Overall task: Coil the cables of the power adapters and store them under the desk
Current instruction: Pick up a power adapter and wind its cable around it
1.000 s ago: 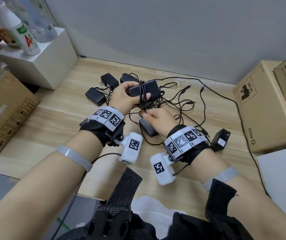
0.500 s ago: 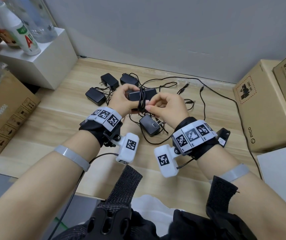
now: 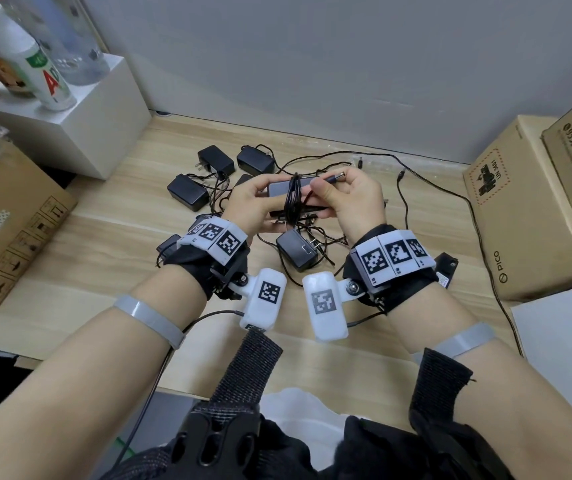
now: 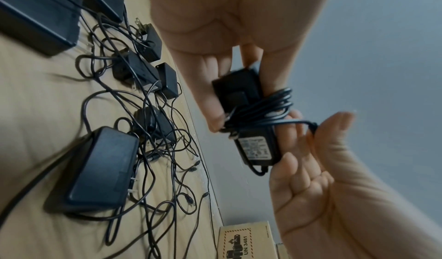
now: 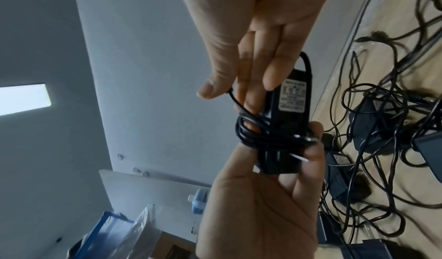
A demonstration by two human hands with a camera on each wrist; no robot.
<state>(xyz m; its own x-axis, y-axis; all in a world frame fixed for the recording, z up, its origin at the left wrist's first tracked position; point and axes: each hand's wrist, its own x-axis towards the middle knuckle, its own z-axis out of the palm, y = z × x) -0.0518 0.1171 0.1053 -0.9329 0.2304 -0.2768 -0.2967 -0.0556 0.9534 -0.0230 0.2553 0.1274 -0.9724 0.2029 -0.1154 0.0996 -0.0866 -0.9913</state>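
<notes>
We hold one adapter [image 3: 279,190] in the air above the tangle [image 3: 312,233] on the desk [image 3: 111,230]. Our left hand [image 3: 248,206] grips its left end, thumb on top and fingers curled beneath. Several turns of cable [image 3: 293,199] already sit wound around the adapter's middle. Our right hand [image 3: 355,197] pinches the free cable end just behind the plug [image 3: 336,177], between thumb and forefinger; the other fingers curl loosely under the adapter's right end.

Judgement: the winding on this unit is nearly finished, with only a short tail left to secure.

How we think the finish goes best:
- Keep the left thumb pressed on the turns so they do not slacken while the right hand works.
- Tuck the plug under the last turn or two, drawing it snug, not tight enough to kink the thin lead.
- Mind the prongs [image 5: 371,158], which stick out near the coil in the right wrist view; route the tail clear of them.
- Check the bundle holds when the pinch relaxes.

Left of the tangle, three adapters [image 3: 187,194] lie on the desk. At the tangle's near edge lies another [image 3: 295,251], cable uncoiled. One more [image 3: 445,268] lies right of the tangle. We cannot see the space under the desk from here.
</notes>
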